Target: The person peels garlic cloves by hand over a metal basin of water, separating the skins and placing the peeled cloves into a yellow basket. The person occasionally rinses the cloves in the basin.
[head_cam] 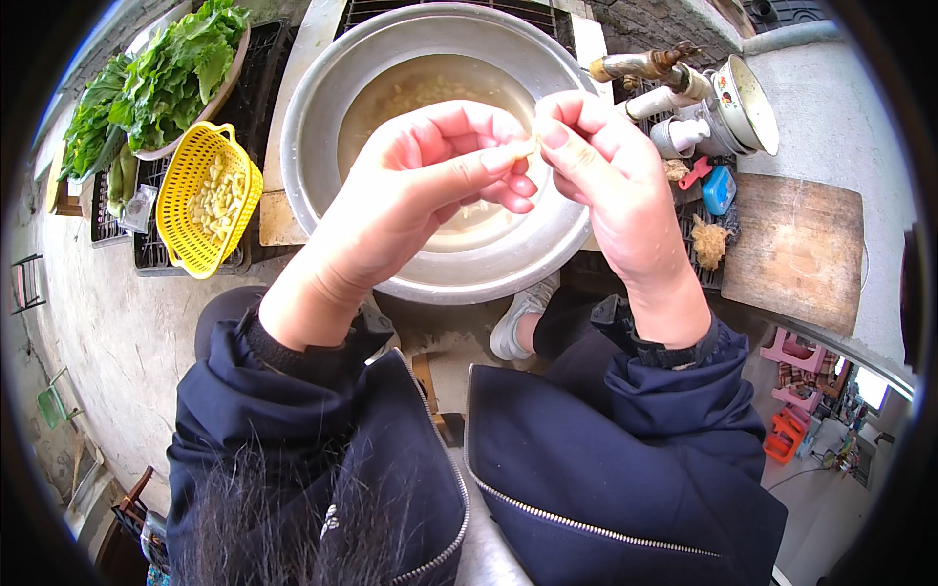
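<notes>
My left hand (440, 168) and my right hand (604, 157) meet at the fingertips above a wide metal basin (311, 139). Between them they pinch a small pale piece (529, 149), perhaps a bean or a garlic clove; the fingers cover most of it. Cloudy water (359, 110) fills the bottom of the basin, with several similar pale pieces (432, 91) under the surface. To the left, a yellow plastic basket (170, 198) contains many pale yellow-green pieces (217, 201) of the same kind.
Leafy greens (183, 69) fill a bowl beyond the basket. At the right are a tap with a pipe (645, 67), a floral enamel bowl (747, 102), a blue plastic box (719, 190), a fibrous scrubber (709, 242) and a wooden board (795, 245). Below the basin shows a shoe (516, 326).
</notes>
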{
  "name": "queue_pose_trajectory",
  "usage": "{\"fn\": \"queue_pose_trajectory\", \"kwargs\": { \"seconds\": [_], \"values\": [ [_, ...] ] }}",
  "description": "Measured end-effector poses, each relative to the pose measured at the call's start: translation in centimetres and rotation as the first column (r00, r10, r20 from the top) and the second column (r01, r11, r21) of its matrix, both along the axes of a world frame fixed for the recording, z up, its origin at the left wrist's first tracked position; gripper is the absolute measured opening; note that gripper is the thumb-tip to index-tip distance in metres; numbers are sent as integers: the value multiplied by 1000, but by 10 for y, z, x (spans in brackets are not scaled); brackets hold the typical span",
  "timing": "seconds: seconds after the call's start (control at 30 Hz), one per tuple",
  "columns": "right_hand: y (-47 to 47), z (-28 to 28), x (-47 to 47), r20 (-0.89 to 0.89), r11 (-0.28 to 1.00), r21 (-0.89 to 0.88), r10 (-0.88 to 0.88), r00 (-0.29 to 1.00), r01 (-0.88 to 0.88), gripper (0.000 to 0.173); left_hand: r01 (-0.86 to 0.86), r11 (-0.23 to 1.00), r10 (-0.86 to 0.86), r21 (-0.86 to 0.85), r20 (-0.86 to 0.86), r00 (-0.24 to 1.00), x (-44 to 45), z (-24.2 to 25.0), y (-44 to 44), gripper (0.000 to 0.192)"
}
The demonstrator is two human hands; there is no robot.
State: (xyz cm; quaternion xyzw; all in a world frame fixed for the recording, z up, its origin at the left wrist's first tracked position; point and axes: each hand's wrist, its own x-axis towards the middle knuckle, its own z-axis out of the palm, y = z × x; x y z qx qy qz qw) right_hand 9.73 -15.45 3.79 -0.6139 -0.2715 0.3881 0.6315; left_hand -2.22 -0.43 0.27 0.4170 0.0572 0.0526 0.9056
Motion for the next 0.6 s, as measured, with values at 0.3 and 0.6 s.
{"fn": "queue_pose_trajectory", "kwargs": {
  "seconds": [0.3,0.6],
  "values": [
    [2,-4,-5,525,997,-79,43,850,-2,11,-68,992,64,-108,-38,997,0,0,1,22],
    [3,-5,-5,481,998,-11,-44,876,57,8,-6,1000,7,12,-48,999,0,1,0,17]
  ]
}}
